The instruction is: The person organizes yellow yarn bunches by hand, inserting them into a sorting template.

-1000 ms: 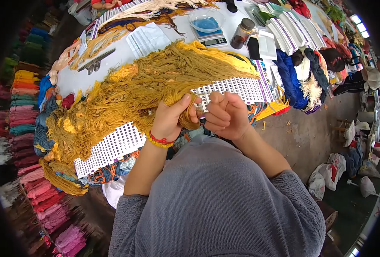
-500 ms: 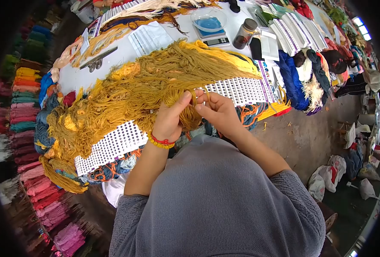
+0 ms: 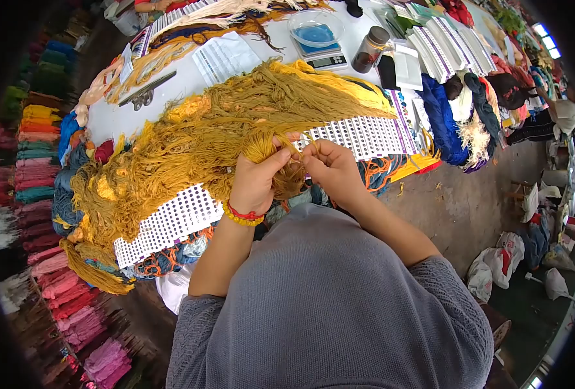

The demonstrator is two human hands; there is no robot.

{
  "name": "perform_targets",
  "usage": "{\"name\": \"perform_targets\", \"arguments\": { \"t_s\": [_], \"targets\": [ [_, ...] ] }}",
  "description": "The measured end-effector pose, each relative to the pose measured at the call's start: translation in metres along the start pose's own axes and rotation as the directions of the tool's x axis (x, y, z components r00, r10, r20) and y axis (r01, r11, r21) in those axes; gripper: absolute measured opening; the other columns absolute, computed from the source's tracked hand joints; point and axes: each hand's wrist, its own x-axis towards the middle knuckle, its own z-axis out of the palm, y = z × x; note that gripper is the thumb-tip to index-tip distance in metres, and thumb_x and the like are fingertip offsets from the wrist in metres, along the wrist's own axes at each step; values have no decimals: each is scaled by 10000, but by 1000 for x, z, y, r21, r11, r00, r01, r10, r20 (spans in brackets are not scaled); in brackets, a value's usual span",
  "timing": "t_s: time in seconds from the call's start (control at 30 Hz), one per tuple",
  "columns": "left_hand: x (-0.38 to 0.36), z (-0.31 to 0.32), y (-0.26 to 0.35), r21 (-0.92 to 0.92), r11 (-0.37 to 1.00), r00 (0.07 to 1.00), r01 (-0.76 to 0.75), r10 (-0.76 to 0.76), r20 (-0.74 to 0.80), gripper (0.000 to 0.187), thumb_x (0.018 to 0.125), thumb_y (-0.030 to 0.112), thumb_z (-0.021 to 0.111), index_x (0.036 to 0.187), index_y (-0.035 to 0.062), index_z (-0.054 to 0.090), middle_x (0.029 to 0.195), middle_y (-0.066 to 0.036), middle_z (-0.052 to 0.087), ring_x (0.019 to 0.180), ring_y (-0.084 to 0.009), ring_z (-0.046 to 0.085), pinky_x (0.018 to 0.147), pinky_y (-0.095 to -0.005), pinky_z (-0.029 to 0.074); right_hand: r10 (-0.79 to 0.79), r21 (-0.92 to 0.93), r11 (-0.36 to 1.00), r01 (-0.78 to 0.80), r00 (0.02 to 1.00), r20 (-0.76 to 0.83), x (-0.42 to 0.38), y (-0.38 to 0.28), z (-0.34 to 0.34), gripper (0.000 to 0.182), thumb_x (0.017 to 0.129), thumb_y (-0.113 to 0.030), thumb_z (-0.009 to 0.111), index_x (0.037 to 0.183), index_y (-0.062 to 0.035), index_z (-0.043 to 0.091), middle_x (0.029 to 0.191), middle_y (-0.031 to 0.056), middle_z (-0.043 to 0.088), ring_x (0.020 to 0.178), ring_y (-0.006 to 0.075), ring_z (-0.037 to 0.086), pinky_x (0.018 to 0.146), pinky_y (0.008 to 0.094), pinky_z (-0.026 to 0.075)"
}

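Note:
A large heap of mustard-yellow yarn [image 3: 190,139] spreads over the table and over a white card strip with rows of dark holes [image 3: 359,137]. My left hand [image 3: 259,175], with a red and yellow bracelet at the wrist, is closed round a looped bundle of mustard yarn [image 3: 260,148]. Close beside it on the right, my right hand [image 3: 331,170] pinches a thin strand of the same yarn between thumb and fingers. The strand runs across the small gap between both hands. Part of the bundle is hidden behind my left hand.
Behind the heap are a scale with a plastic bowl [image 3: 316,32], a dark jar [image 3: 370,50], a clip [image 3: 146,97] and a folded paper [image 3: 226,58]. Blue yarn [image 3: 440,123] hangs at the right. Another person [image 3: 563,117] is at the far right, and another person's hand [image 3: 161,5] shows at top left.
My right hand has moved slightly away from my left, and its fingers have drawn together on the strand. The left hand has turned a little, showing more of the bundle.

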Motion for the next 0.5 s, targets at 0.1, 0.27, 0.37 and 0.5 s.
{"name": "perform_targets", "arguments": {
  "t_s": [0.1, 0.27, 0.37, 0.5],
  "targets": [
    [2, -2, 3, 25, 1000, 999, -5, 4, 49, 80, 786, -16, 509, 860, 8, 525, 1018, -124, 560, 797, -155, 554, 723, -287, 458, -16, 40, 999, 16, 1000, 9, 1, 0, 0, 35, 813, -41, 510, 810, -15, 533, 663, -27, 522, 535, 12, 426, 476, 156, 335],
    [5, -6, 3, 17, 999, 996, 47, -48, 71, 186, 799, 46, 497, 957, -48, 528, 829, -71, 573, 640, -125, 503, 632, -256, 429, 114, 239, 964, -120, 993, 39, 2, -9, 1, 51, 787, -12, 497, 833, -5, 519, 713, 20, 543, 534, 51, 445, 485, 176, 358],
    [3, -3, 5, 53, 997, 997, 62, -65, 49, 283, 802, 60, 516, 1057, -63, 510, 788, -47, 574, 601, -101, 486, 594, -227, 409, 97, 241, 963, -118, 990, 101, 4, -7, -1, 54, 793, -42, 501, 840, -23, 521, 727, 19, 556, 542, 45, 461, 489, 178, 363],
    [3, -5, 5, 59, 997, 997, 52, -56, 52, 334, 803, 74, 542, 1109, -51, 499, 799, -36, 575, 586, -87, 480, 585, -214, 405, 89, 202, 973, -110, 990, 110, 5, -1, 0, 47, 799, -54, 519, 835, -26, 527, 711, 7, 549, 538, 37, 459, 480, 173, 361]
  ]
}}
